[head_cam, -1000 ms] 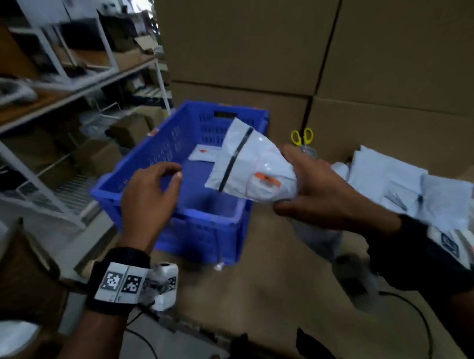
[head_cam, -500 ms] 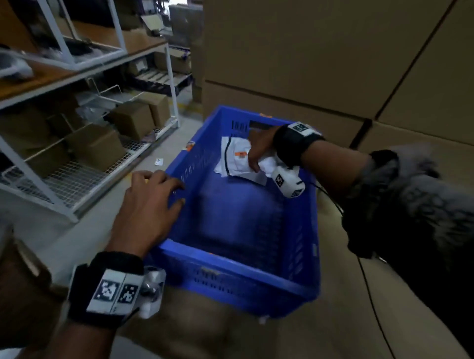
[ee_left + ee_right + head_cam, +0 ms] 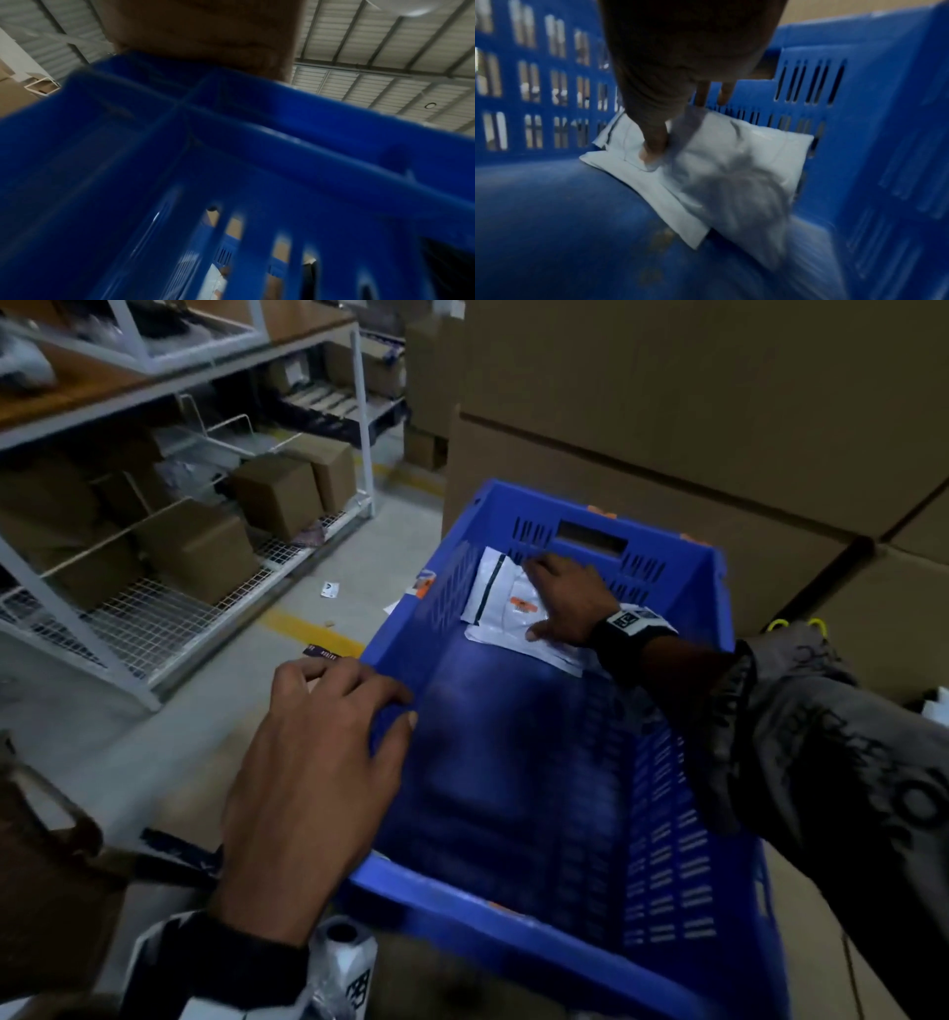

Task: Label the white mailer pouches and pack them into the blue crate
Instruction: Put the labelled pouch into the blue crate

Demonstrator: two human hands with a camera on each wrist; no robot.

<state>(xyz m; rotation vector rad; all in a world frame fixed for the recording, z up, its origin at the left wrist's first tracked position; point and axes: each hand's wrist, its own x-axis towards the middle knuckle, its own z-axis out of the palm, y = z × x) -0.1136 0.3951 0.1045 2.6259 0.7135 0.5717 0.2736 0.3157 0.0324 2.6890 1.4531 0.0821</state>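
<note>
The blue crate [image 3: 688, 865] sits in front of me on a cardboard surface. At its far end lies a white mailer pouch [image 3: 493, 593] with a black strip and an orange label, on top of another white pouch [image 3: 560, 657]. My right hand [image 3: 565, 598] lies flat on the top pouch with fingers spread. In the right wrist view the thumb [image 3: 652, 146] presses into the pouch [image 3: 744, 152] beside the crate's end wall [image 3: 885, 101]. My left hand [image 3: 318, 762] rests on the crate's near left rim, fingers relaxed. The left wrist view shows only the crate's slotted wall [image 3: 231, 162], blurred.
Large brown cartons [image 3: 667, 428] stand stacked right behind the crate. A white wire shelving rack with small cardboard boxes [image 3: 277, 495] lines the left side, across a grey floor with a yellow line. Yellow scissor handles [image 3: 780, 625] show past my right sleeve.
My right hand carried the pouch from above the near end into the crate's far end and now lies flat on it. My left hand settled on the rim; the view moved closer.
</note>
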